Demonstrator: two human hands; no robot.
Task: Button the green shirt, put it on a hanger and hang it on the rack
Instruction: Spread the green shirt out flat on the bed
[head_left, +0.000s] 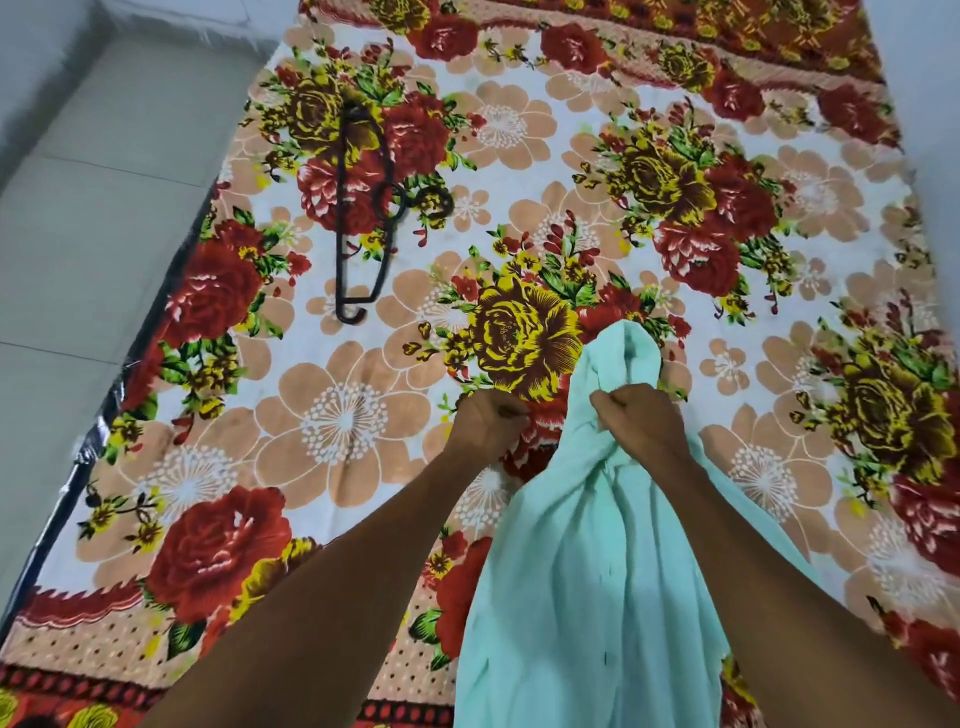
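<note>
Two hands work above a flower-printed bedspread that covers the bed. The right hand is curled into the bunched cloth of the green shirt, gripping it near the top, so that the pale fabric (a mint tone, really) rises to a peak just beyond the knuckles and hangs down toward the camera in loose folds. The left hand is fisted just beside the shirt's left edge; whether it pinches any cloth I cannot tell. A dark hanger lies flat on the bedspread, well apart from both hands, toward the far left. Grey floor tiles run along the left side of the bed.
</note>
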